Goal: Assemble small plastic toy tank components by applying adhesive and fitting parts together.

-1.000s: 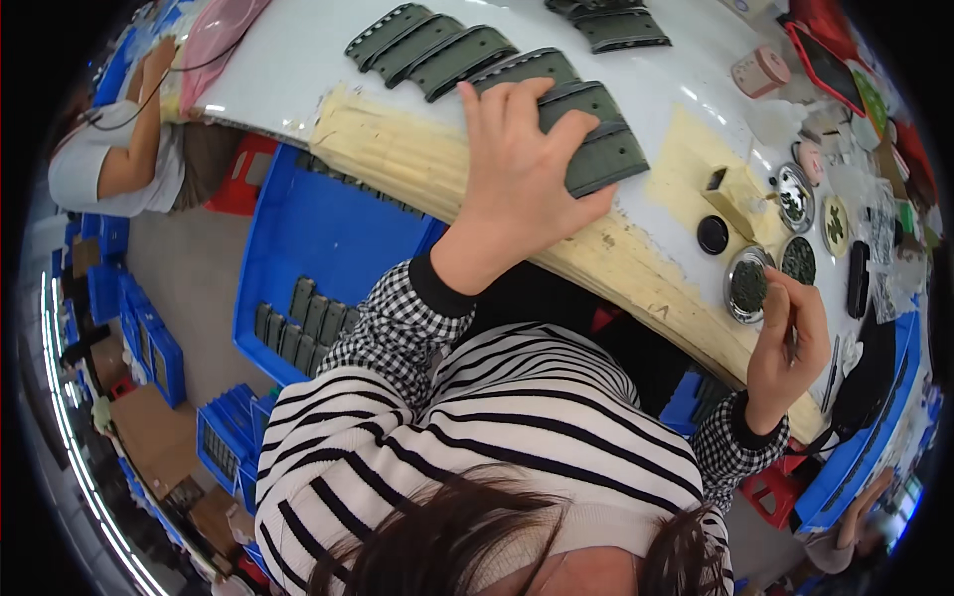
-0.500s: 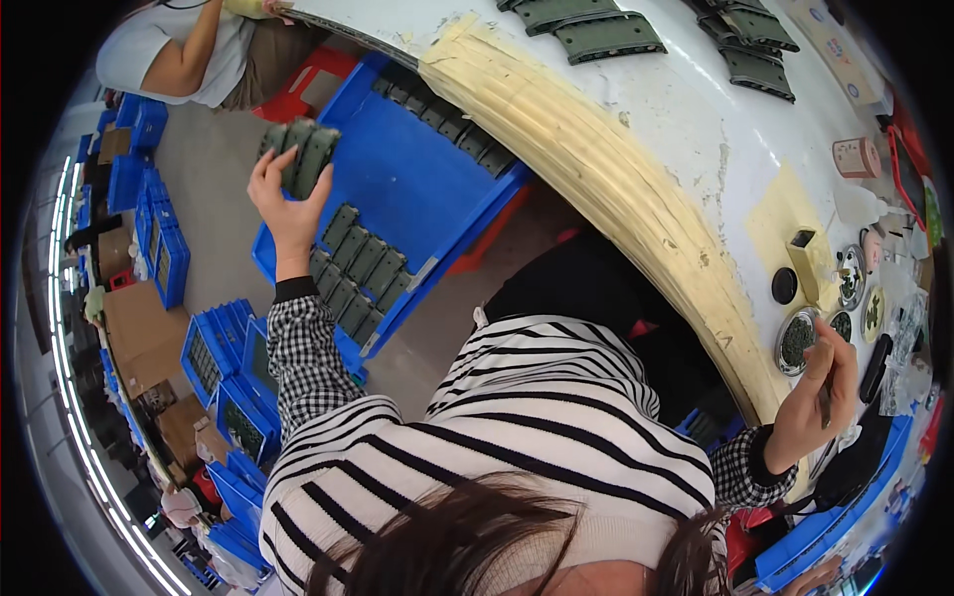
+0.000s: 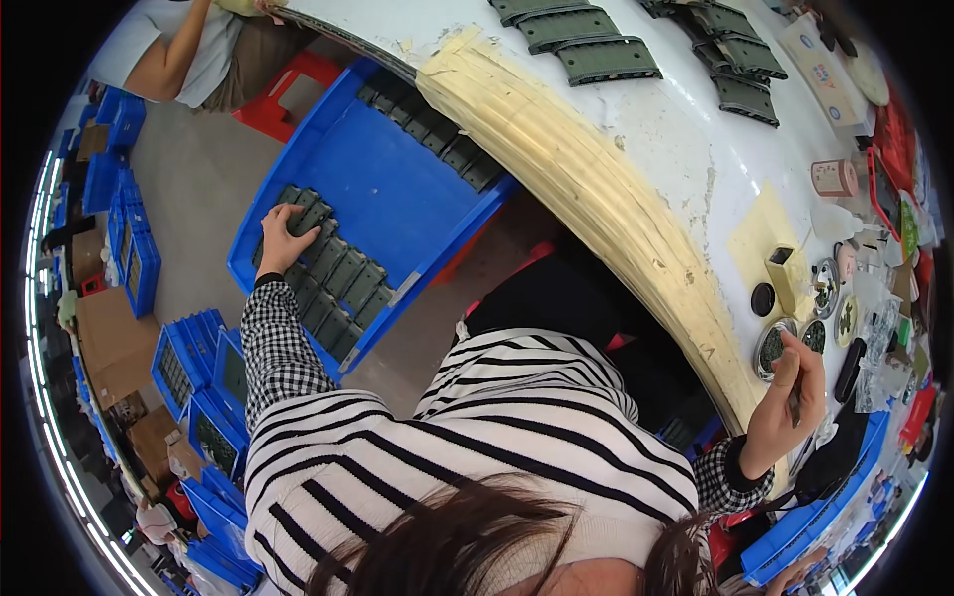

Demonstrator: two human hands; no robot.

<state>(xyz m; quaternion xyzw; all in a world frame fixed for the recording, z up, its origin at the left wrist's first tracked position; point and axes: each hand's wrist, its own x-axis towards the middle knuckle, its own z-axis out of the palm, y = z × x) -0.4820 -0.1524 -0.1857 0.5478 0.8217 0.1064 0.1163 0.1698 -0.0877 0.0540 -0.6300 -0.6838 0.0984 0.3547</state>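
Inside the blue tray, at its left edge, the left hand had fingers curved around dark green pieces. Well right of this tray, the right hand had fingers bent close together; whether they pinched something, I could not tell.

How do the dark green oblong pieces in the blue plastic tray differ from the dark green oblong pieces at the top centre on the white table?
Touch: the left hand is at the tray pieces; no hand touches the table pieces. Number: many tray pieces show; only a few table pieces do. Layout: the tray pieces lie in several rows, the table pieces in one stepped line. Both share a dark green colour and oblong shape.
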